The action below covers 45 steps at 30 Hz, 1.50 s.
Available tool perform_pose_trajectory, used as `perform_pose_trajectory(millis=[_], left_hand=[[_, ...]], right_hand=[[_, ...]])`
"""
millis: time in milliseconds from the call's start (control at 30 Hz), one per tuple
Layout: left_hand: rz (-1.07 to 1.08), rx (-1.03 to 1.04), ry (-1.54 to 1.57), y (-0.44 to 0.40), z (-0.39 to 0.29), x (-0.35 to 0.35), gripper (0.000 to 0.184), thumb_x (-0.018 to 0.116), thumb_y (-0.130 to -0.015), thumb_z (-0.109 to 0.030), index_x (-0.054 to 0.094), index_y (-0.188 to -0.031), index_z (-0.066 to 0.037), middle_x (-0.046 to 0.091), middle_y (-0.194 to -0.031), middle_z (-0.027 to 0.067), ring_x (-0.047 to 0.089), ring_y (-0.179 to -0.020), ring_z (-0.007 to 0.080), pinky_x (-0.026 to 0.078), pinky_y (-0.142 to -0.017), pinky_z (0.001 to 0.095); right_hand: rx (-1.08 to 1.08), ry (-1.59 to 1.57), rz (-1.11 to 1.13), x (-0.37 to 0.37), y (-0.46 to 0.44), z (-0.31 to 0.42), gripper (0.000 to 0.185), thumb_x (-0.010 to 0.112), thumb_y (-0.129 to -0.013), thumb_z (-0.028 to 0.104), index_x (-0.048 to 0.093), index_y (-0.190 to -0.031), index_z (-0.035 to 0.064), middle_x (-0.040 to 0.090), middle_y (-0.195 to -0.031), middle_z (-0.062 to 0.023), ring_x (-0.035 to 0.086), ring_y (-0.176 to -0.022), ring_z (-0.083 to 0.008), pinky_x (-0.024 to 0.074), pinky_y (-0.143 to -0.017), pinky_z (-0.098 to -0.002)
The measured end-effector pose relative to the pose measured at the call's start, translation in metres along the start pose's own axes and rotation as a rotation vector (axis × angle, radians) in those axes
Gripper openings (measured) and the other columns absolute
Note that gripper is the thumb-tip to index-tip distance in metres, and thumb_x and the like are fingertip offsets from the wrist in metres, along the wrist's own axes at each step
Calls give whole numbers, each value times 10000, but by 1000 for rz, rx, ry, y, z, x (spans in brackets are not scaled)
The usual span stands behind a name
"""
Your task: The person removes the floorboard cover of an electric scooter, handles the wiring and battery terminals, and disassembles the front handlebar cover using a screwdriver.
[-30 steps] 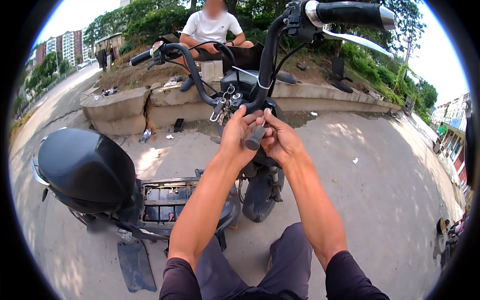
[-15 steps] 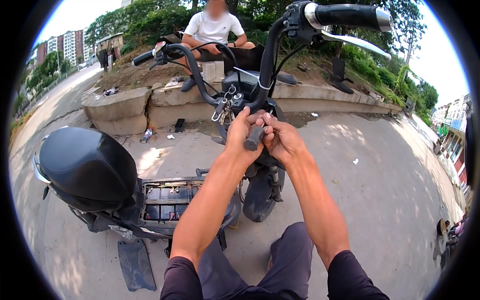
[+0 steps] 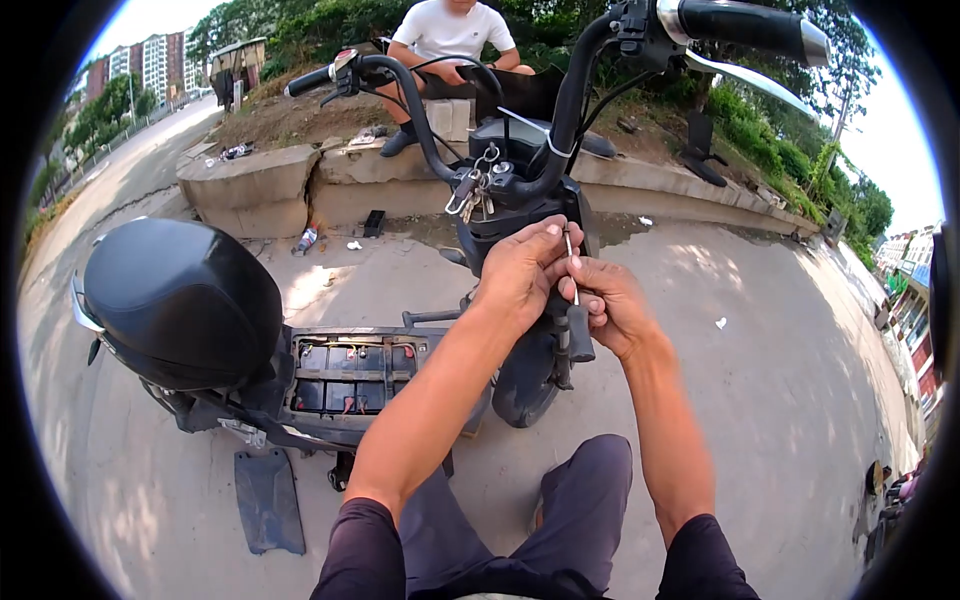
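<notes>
A screwdriver (image 3: pixel 578 335) with a dark handle hangs handle-down, its thin metal shaft pointing up between my hands. My right hand (image 3: pixel 618 305) is closed around the shaft, thumb and fingers just above the handle. Beside the shaft's upper end, my left hand (image 3: pixel 522 268) has its thumb and fingers pinched together; whatever sits between them is too small to make out. Both hands are in front of the steering column of an electric scooter (image 3: pixel 520 190), below its handlebar (image 3: pixel 570 95). A bunch of keys (image 3: pixel 480 190) dangles at the ignition.
The scooter's black seat (image 3: pixel 185 300) is tipped up at left, beside an open bay of batteries (image 3: pixel 350 375). A dark plastic panel (image 3: pixel 270 502) lies on the ground. Behind a low concrete ledge (image 3: pixel 250 190) sits a person in a white shirt (image 3: pixel 455 35).
The screwdriver has swung from pointing away, handle near my left wrist, to hanging handle-down by my right hand. My right hand has slid down its shaft. The view has tilted slightly downward.
</notes>
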<state>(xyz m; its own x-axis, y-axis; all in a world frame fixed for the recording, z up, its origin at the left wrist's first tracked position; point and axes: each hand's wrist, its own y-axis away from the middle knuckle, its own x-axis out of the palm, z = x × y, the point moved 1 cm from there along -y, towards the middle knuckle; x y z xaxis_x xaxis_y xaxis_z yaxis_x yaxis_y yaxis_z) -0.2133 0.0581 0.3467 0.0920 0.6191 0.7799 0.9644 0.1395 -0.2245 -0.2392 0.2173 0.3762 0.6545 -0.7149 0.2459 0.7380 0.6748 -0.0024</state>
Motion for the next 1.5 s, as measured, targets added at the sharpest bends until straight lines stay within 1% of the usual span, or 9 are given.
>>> perform_pose_trajectory(millis=[233,367,533,700,833,1033,1167,1300,1500], left_hand=[[-208,71,96,66,33,-63,209,719,-999,-67,678,-1197,-16,739,-1056,89,721,-944,176,597,-898,333],[-323,136,-74,127,24,-121,247,674,-1029,-45,688,-1268,17,726,-1044,72,700,-931,157,586,-895,321],[-522,250,-313,208,-6,-189,126,695,-1022,-52,705,-1131,10,722,-1061,85,685,-967,166,572,-899,319],[-427,148,-667,214,-14,-161,110,725,-1006,-78,737,-1088,-6,723,-1046,64,666,-942,139,558,-866,303],[-197,-259,-733,196,43,-154,108,691,-1029,-74,724,-1089,10,699,-957,25,639,-876,99,542,-843,274],[-124,-735,-864,202,254,-245,132,673,-1010,-58,701,-1096,38,704,-901,55,677,-839,133,561,-798,301],[-605,-885,-625,212,349,-334,15,706,-937,-4,716,-948,-1,699,-796,56,670,-703,143,551,-605,305],[-853,-955,-800,210,406,-426,70,713,-932,-1,736,-998,-8,731,-807,87,710,-673,175,569,-561,322],[-853,-857,-899,174,430,-487,52,734,-907,-40,756,-942,-9,763,-892,148,747,-700,240,607,-616,366]], right_hand=[[45,255,171,-17,39,-68,219,716,-1027,202,686,-1001,-14,691,-711,-84,458,-432,-39,333,-405,-180],[101,174,164,-61,50,-117,227,718,-1027,217,660,-998,0,680,-701,-80,458,-428,-29,334,-401,-184],[217,-141,1,-116,47,-188,246,663,-1065,250,640,-1053,5,629,-733,-28,426,-459,-7,334,-414,-182],[240,-300,-66,-120,18,-218,248,614,-1094,258,647,-1077,13,604,-774,-2,408,-495,-13,339,-447,-176],[234,-169,-22,-113,7,-224,241,619,-1094,255,656,-1084,17,622,-744,-11,423,-491,-11,338,-452,-177],[212,-298,-115,-119,9,-223,250,627,-1089,266,661,-1066,19,643,-730,-18,425,-489,-12,356,-470,-183],[207,-313,-146,-116,14,-219,246,621,-1092,258,668,-1048,20,639,-721,-22,419,-488,-9,361,-477,-189],[186,-284,-196,-117,22,-213,262,629,-1087,269,663,-1036,14,637,-698,-33,403,-467,-17,333,-465,-183],[136,-246,-234,-126,27,-209,274,629,-1087,287,663,-1044,19,650,-696,-50,411,-473,-23,295,-454,-180]])
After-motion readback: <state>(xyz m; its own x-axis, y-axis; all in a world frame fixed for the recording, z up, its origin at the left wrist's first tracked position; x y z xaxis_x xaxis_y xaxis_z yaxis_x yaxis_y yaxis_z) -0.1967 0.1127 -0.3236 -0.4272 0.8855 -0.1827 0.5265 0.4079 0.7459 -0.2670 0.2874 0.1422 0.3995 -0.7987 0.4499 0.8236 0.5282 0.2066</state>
